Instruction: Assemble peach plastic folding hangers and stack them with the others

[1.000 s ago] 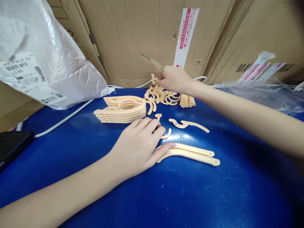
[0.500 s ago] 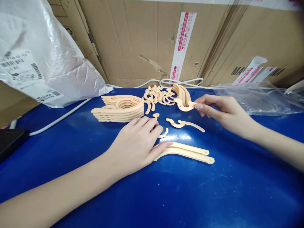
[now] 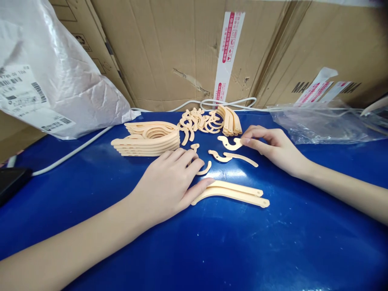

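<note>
My left hand (image 3: 169, 184) lies flat on the blue table (image 3: 194, 246), fingers stretched over a small peach hook piece (image 3: 205, 168), thumb against two long curved peach arms (image 3: 239, 194). My right hand (image 3: 273, 147) pinches one end of a flat peach hook-shaped part (image 3: 228, 143) that rests on the table. Just below it lies another hook-and-arm part (image 3: 232, 157). A stack of curved hanger bodies (image 3: 148, 139) sits to the left, a heap of small hooks (image 3: 197, 121) behind, and a bunch of arms (image 3: 232, 120) stands beside that heap.
Cardboard boxes (image 3: 188, 52) wall off the back. A white plastic bag with labels (image 3: 51, 81) lies at the left, clear plastic film (image 3: 327, 121) at the right. A white cable (image 3: 72, 151) runs along the back edge. A dark object (image 3: 12, 180) sits at the far left.
My right hand drew back from the far heap of hooks, took a hook-shaped part from the bunch and brought it down onto the table. The left hand stayed put.
</note>
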The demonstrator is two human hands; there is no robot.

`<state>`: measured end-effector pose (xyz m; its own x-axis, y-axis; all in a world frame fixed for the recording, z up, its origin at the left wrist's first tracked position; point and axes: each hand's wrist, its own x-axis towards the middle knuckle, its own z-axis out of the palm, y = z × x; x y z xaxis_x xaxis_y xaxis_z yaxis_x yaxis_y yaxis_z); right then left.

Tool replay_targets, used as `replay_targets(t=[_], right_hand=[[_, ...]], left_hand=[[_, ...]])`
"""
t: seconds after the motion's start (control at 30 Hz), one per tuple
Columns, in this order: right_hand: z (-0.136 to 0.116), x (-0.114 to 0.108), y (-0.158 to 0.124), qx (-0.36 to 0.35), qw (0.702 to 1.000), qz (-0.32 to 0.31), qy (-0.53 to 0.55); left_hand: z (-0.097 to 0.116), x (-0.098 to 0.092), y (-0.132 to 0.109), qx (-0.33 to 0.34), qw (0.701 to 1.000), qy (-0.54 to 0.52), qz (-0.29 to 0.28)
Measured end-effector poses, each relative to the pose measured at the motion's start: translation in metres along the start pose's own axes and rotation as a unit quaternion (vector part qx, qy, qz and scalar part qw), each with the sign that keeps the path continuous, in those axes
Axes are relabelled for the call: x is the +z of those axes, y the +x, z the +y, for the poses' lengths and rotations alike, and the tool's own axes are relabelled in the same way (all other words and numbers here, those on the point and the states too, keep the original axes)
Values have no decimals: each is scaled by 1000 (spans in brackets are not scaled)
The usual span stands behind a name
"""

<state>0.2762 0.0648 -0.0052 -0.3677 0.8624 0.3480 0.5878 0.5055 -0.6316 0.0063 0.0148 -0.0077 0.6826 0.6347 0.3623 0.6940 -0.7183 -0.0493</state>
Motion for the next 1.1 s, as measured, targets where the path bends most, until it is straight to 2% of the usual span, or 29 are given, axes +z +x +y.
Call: replay_targets(t=[0.2,0.4,0.53,0.63,0.77,0.93,1.1], right_hand=[[-3,2,1,-3,998,-61,11],[-2,4,-1,-55,992,-78,-77],[-5,4,-5,-74,982,-51,-167],[-7,5,-8,-97,975,-42,-196],[-4,6,-11,-127,965,-88,-211],[7,3,-7,-160,960,-78,-217],[16,-1,-4,-153,966,-69,-199]], left_hand=[[-1,1,0,3,1000,-4,1],[0,0,0,-2,1000,-6,3],[0,0,0,5,1000,-2,4],[0,0,0,7,1000,0,0],[-1,0,0,9,1000,2,-5],[-2,-1,0,12,1000,-2,-3],[-1,-3,0,23,1000,-6,9]])
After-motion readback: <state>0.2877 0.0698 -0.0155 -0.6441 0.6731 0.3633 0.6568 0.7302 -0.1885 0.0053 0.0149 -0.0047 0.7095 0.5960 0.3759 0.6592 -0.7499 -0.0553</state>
